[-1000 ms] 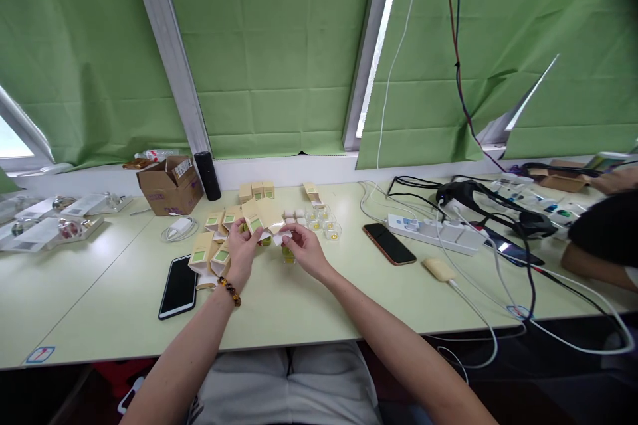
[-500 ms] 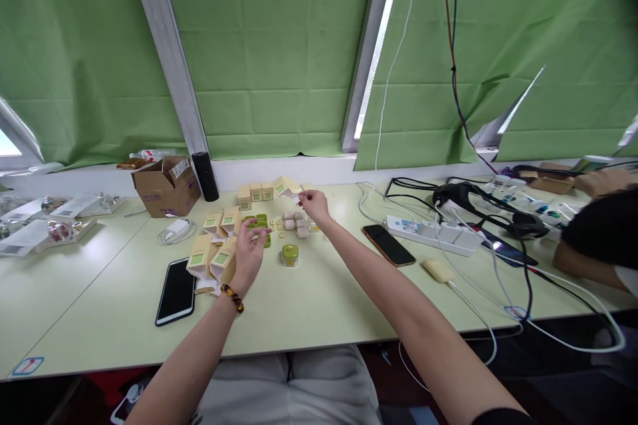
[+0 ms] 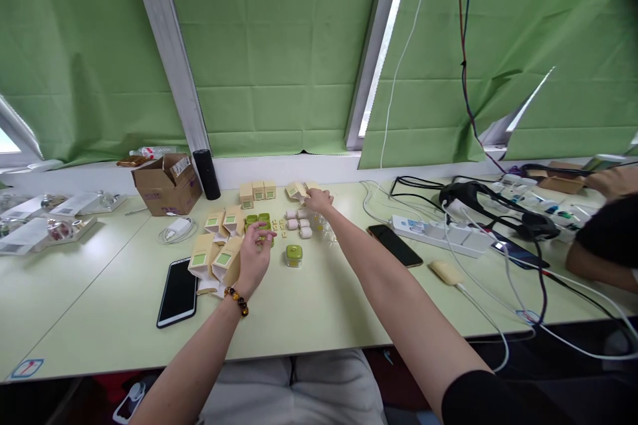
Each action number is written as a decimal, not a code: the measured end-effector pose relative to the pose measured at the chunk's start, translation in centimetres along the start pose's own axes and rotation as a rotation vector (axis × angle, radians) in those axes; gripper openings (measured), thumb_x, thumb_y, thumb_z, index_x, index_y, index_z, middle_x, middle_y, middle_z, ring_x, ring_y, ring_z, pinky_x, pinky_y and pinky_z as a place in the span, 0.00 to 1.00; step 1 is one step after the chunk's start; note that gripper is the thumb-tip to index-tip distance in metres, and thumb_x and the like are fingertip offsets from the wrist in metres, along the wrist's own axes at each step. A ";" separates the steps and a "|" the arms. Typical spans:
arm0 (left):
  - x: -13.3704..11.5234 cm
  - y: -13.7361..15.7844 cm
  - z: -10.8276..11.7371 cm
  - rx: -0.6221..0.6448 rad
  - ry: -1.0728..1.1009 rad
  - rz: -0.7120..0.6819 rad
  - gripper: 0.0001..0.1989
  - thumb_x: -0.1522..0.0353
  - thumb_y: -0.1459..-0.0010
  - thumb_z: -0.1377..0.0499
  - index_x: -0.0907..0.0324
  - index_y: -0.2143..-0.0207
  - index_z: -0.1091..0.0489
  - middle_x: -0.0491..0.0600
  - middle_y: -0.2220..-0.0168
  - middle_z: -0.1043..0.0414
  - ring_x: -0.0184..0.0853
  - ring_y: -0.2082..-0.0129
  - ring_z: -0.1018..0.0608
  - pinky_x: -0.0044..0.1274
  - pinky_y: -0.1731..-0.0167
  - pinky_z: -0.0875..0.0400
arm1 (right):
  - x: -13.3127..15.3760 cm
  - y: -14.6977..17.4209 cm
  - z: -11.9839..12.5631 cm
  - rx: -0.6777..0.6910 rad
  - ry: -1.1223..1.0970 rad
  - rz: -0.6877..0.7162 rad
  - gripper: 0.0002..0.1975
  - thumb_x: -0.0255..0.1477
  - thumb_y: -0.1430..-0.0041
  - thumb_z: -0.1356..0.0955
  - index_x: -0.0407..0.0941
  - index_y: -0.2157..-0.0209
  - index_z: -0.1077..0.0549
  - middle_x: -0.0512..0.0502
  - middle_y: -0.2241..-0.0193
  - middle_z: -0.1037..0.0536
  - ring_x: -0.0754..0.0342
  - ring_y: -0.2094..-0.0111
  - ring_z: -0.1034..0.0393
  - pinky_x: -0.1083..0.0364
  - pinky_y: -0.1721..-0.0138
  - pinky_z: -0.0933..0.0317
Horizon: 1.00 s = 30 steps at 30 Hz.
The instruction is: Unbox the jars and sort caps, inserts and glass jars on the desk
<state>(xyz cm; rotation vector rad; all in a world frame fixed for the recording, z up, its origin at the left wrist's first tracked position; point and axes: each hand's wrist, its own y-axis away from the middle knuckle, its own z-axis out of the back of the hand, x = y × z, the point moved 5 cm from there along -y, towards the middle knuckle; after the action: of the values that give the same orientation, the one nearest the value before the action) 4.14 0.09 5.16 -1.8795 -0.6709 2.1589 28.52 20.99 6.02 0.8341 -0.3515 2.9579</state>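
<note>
Cream carton (image 3: 295, 191): since a second ago, gone from your left hand (image 3: 254, 256) to the far part of the table (image 3: 309, 309), just beside your right hand (image 3: 319, 200).
Right-hand grip: your fingers are bent at the cartons' near side; whether they hold one doesn't show.
Left-hand grip: relaxed, holding nothing, near the green lids (image 3: 264, 218).
Green-lidded jar (image 3: 294, 254): untouched, right of your left hand, nearer you than your right.
</note>
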 end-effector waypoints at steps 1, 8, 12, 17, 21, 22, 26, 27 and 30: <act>0.0 0.0 -0.1 0.005 -0.010 -0.002 0.14 0.63 0.37 0.38 0.57 0.50 0.30 0.56 0.52 0.21 0.41 0.52 0.19 0.30 0.55 0.25 | -0.2 0.3 0.2 -0.011 0.022 0.031 0.16 0.28 0.42 0.30 0.46 0.51 0.20 0.34 0.46 0.22 0.34 0.39 0.39 0.41 0.43 0.46; -0.4 0.2 -0.3 0.030 -0.087 -0.027 0.11 0.65 0.35 0.41 0.57 0.52 0.32 0.54 0.54 0.20 0.40 0.52 0.20 0.31 0.54 0.26 | -0.7 2.8 1.2 -0.122 0.055 0.203 0.13 0.24 0.39 0.34 0.46 0.57 0.19 0.37 0.50 0.20 0.39 0.43 0.41 0.43 0.45 0.49; -0.4 0.2 -0.3 0.038 -0.090 -0.023 0.10 0.66 0.35 0.41 0.57 0.53 0.32 0.54 0.55 0.20 0.39 0.55 0.19 0.32 0.55 0.26 | -0.3 4.1 2.2 -0.216 0.020 0.192 0.15 0.23 0.38 0.37 0.45 0.57 0.19 0.37 0.54 0.18 0.39 0.44 0.38 0.43 0.46 0.47; -0.6 0.3 -0.4 0.068 -0.209 -0.068 0.06 0.67 0.35 0.43 0.57 0.58 0.28 0.53 0.57 0.21 0.39 0.56 0.20 0.32 0.56 0.26 | 1.1 8.8 3.6 -0.327 -0.310 0.150 0.12 0.27 0.36 0.38 0.47 0.61 0.21 0.43 0.61 0.18 0.46 0.58 0.30 0.49 0.55 0.40; -0.5 0.4 -0.6 0.091 -0.339 -0.100 0.07 0.71 0.37 0.42 0.56 0.57 0.27 0.53 0.57 0.23 0.42 0.53 0.22 0.33 0.55 0.25 | 1.8 14.3 2.6 -0.215 -0.574 0.152 0.09 0.33 0.39 0.35 0.48 0.62 0.23 0.48 0.67 0.21 0.50 0.68 0.30 0.52 0.65 0.39; -0.4 0.5 -0.7 0.104 -0.362 -0.102 0.09 0.73 0.39 0.42 0.56 0.56 0.27 0.53 0.56 0.23 0.42 0.52 0.22 0.34 0.54 0.26 | 1.8 15.5 2.1 -0.186 -0.606 0.154 0.08 0.33 0.39 0.35 0.48 0.62 0.24 0.49 0.70 0.23 0.50 0.70 0.31 0.53 0.66 0.39; -0.4 1.0 -1.2 0.196 -0.418 -0.114 0.20 0.78 0.43 0.42 0.56 0.50 0.29 0.54 0.53 0.24 0.42 0.47 0.24 0.36 0.46 0.28 | 1.3 18.8 0.3 -0.028 -0.723 0.229 0.12 0.31 0.42 0.34 0.47 0.56 0.27 0.48 0.64 0.24 0.52 0.67 0.31 0.53 0.66 0.37; -0.5 1.2 -1.3 0.218 -0.430 -0.116 0.21 0.79 0.44 0.42 0.56 0.49 0.29 0.54 0.53 0.24 0.42 0.46 0.25 0.36 0.45 0.28 | 1.3 19.1 0.1 0.017 -0.711 0.261 0.16 0.30 0.44 0.34 0.48 0.53 0.28 0.47 0.60 0.24 0.52 0.65 0.30 0.54 0.66 0.36; -0.8 1.4 -1.4 0.248 -0.463 -0.109 0.22 0.81 0.46 0.43 0.57 0.50 0.28 0.54 0.53 0.24 0.42 0.46 0.25 0.35 0.44 0.29 | 1.4 19.8 -0.3 0.154 -0.627 0.352 0.28 0.24 0.48 0.34 0.50 0.44 0.34 0.45 0.52 0.27 0.51 0.59 0.30 0.55 0.64 0.36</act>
<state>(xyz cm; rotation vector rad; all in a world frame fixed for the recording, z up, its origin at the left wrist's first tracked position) 5.80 -1.20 5.09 -1.2026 -0.5333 2.4892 25.05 1.72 2.49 1.9014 -0.3172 2.9676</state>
